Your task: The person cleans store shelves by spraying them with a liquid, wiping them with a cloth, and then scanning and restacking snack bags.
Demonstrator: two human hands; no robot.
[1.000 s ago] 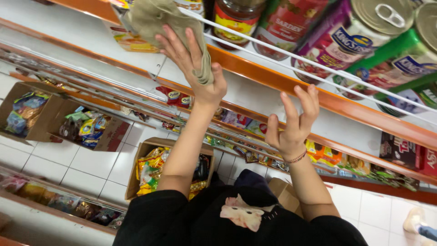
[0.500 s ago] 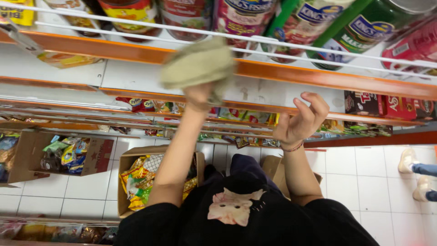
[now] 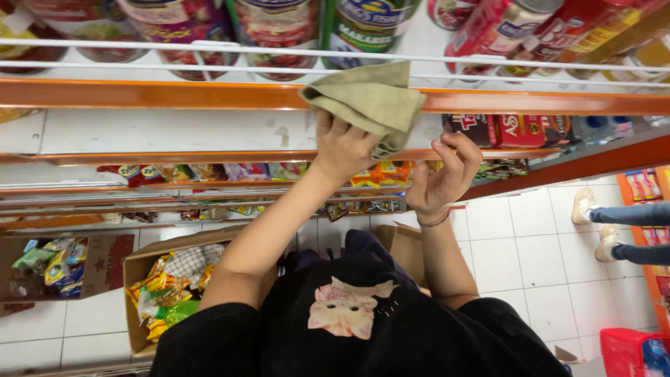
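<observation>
My left hand point(image 3: 342, 146) grips a folded olive-green cloth point(image 3: 370, 101) and presses it against the orange front edge of a shelf point(image 3: 174, 94). Cans and jars point(image 3: 276, 28) stand on that shelf behind a white wire rail point(image 3: 139, 52). My right hand point(image 3: 443, 178), with a thin bracelet on the wrist, is raised beside the cloth with its fingers curled and nothing in it, close to the lower orange shelf edge point(image 3: 530, 150).
Lower shelves hold snack packets point(image 3: 181, 171). An open cardboard box of packets point(image 3: 164, 297) stands on the white tiled floor, with another box point(image 3: 59, 262) further left. Another person's legs and shoes point(image 3: 614, 223) show at the right. A red basket point(image 3: 631, 352) sits bottom right.
The view has shifted toward the upper shelf. My left hand has slid the cloth to the right along the orange edge. My right hand's fingers have curled in closer to the cloth.
</observation>
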